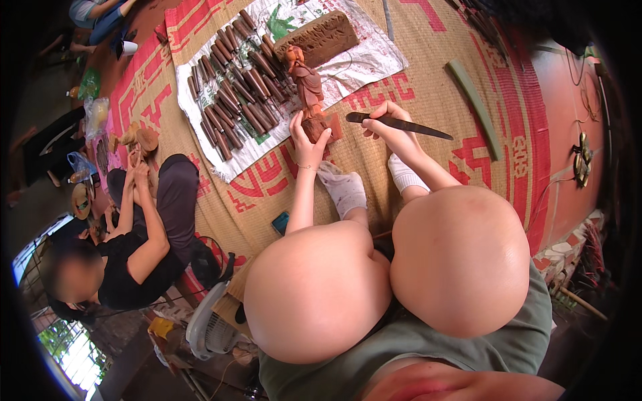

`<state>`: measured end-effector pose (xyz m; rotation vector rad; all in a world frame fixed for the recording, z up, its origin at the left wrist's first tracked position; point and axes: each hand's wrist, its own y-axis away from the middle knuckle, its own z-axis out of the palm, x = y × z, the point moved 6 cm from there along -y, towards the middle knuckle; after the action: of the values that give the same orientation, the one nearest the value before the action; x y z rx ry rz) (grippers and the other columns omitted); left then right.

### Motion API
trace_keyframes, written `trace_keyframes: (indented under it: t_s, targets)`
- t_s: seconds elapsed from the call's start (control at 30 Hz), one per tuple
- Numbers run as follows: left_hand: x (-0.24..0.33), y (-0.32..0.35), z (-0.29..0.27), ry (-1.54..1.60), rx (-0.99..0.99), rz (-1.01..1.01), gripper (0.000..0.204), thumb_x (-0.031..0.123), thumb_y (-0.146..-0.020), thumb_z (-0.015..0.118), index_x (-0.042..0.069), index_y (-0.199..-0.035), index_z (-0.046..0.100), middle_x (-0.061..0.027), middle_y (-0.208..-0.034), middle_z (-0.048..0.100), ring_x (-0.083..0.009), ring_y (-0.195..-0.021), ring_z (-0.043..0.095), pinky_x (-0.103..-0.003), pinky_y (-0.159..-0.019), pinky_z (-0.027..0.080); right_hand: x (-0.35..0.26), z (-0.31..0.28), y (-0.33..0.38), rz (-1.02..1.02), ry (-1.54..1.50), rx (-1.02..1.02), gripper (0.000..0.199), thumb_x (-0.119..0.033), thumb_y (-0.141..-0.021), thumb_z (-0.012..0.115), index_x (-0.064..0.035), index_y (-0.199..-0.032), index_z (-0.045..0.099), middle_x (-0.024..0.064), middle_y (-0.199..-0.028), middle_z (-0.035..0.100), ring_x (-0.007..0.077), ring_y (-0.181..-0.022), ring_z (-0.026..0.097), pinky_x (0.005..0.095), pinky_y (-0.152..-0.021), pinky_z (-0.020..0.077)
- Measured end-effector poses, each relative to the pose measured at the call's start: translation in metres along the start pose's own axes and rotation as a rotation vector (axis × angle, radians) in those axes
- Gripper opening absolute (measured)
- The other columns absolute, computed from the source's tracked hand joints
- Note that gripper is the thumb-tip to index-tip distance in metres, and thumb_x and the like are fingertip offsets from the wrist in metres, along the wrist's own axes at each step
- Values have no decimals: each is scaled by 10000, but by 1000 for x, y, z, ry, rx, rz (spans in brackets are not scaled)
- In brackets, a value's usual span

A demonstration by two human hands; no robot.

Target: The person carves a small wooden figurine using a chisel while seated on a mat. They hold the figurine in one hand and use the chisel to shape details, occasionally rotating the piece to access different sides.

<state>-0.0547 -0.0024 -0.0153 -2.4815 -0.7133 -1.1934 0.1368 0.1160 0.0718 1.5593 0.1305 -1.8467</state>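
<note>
My left hand (307,146) is wrapped round the base of a carved reddish-brown wooden figurine (308,88), which stands upright in front of me. In my right hand (396,134) is a long, dark, flat tool (420,127) that tapers to the right. The tool's blunt left end sticks out past my fingers, apart from the figurine. Behind the figurine, many wood-handled carving chisels (231,100) lie in rows on a white plastic sheet (348,67). A brown carved wooden block (328,37) rests on the same sheet.
A woven mat (428,73) with red patterns covers the floor. A green curved strip (475,107) lies at right. A phone (281,222) is near my left foot. To the left sits another person (144,240), hands around a wooden piece. A white fan (210,327) stands lower left.
</note>
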Motion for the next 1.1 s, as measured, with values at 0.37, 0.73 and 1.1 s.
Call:
trace_keyframes:
  t_s: [0.37, 0.73, 1.1]
  targets:
    - [17, 7, 12, -250, 90, -83, 998, 390, -653, 764, 22, -1381, 189, -256, -1306, 336, -428, -1206, 374, -489, -968, 370, 8, 3, -2, 13, -26, -10, 155, -65, -784, 650, -48, -827, 503, 58, -760, 612, 119, -662, 633, 221, -573, 467]
    - [9, 0, 7, -178, 1, -584, 1094, 509, -548, 777, -31, -1335, 242, -287, -1289, 399, -405, -1162, 451, -445, -940, 392, 8, 3, 0, 19, -9, -14, 143, -54, -793, 638, -49, -821, 498, 53, -759, 601, 117, -658, 631, 216, -572, 462]
    - [7, -27, 48, 555, 64, -410, 683, 204, -678, 785, -26, -1176, 377, -109, -1059, 556, -183, -904, 578, -314, -794, 486, 5, -11, 3, 3, 51, 9, 149, -66, -791, 644, -48, -819, 499, 68, -769, 620, 120, -669, 639, 220, -574, 472]
